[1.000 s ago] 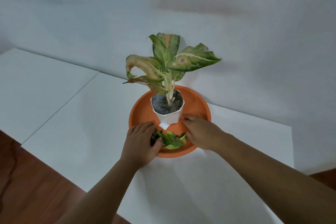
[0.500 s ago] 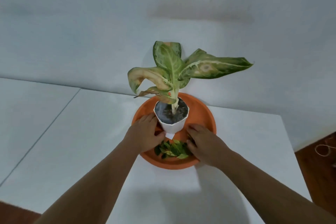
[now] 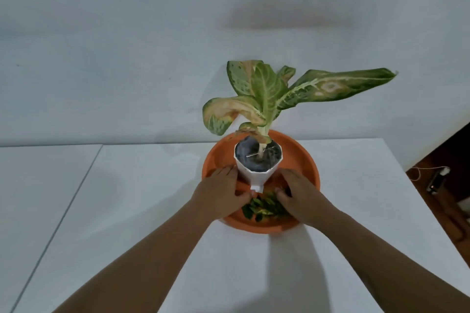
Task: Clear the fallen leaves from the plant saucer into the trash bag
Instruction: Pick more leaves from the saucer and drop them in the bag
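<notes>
An orange plant saucer (image 3: pixel 302 157) sits on the white table and holds a white pot (image 3: pixel 256 173) with a variegated plant (image 3: pixel 267 91). A small heap of fallen green leaves (image 3: pixel 262 208) lies in the saucer's near part, in front of the pot. My left hand (image 3: pixel 221 190) rests palm down in the saucer left of the pot, its fingertips touching the heap's left edge. My right hand (image 3: pixel 297 193) lies to the right of the pot, fingers curled against the heap's right side. Neither hand has lifted any leaves. No trash bag is in view.
The white table (image 3: pixel 127 211) has a seam on the left and its right edge near the saucer. A white wall stands close behind the plant. Past the table's right edge, on the dark wooden floor, lie a small dark device (image 3: pixel 437 180) and a thin cord.
My view has swung to the right and closer. Both hands have drawn inward around the leaf heap, the left hand coming from the pot's side toward the leaves.
</notes>
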A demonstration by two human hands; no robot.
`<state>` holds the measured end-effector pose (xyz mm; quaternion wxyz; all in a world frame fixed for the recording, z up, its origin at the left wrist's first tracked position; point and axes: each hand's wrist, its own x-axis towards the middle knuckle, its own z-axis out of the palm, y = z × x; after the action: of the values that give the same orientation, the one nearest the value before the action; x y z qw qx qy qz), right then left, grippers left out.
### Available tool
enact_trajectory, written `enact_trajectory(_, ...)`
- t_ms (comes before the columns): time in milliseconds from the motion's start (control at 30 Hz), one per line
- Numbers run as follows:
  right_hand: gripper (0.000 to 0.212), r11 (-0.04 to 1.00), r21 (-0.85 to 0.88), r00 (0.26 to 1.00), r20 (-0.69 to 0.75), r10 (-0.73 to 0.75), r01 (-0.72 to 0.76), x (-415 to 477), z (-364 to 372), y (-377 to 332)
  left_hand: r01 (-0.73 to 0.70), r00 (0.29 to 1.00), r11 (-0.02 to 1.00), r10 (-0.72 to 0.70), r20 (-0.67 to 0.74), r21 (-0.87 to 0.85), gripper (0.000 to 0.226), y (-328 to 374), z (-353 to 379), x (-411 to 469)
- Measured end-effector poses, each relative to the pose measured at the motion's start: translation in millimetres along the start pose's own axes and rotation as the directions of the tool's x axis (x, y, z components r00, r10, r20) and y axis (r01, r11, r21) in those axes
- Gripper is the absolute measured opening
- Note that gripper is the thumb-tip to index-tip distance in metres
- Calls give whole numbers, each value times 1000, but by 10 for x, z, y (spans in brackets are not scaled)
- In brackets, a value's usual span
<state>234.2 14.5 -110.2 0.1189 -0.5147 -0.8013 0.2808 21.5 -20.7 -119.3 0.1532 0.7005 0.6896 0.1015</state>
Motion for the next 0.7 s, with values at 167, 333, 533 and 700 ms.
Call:
enact_trajectory(167,40,997,-56,999,10,45,-45,11,64,-53,27,997,998,-31,-74,-59,55,-25,51,196)
enact_trajectory(333,43,989,-129,997,17,76,-73,76,65,-65,7,993,998,-14,-113,-58,54,-3,60,256)
enact_trajectory(533,47,967,-254,993,120,8,23,-100,111,-107,-34,998,998,37,-54,55,49,42,135,5)
enact_trajectory(700,28,992,-57,960,264,-95,114,-282,62,-155,-64,994,998,62,90,14,49,186,207,-255)
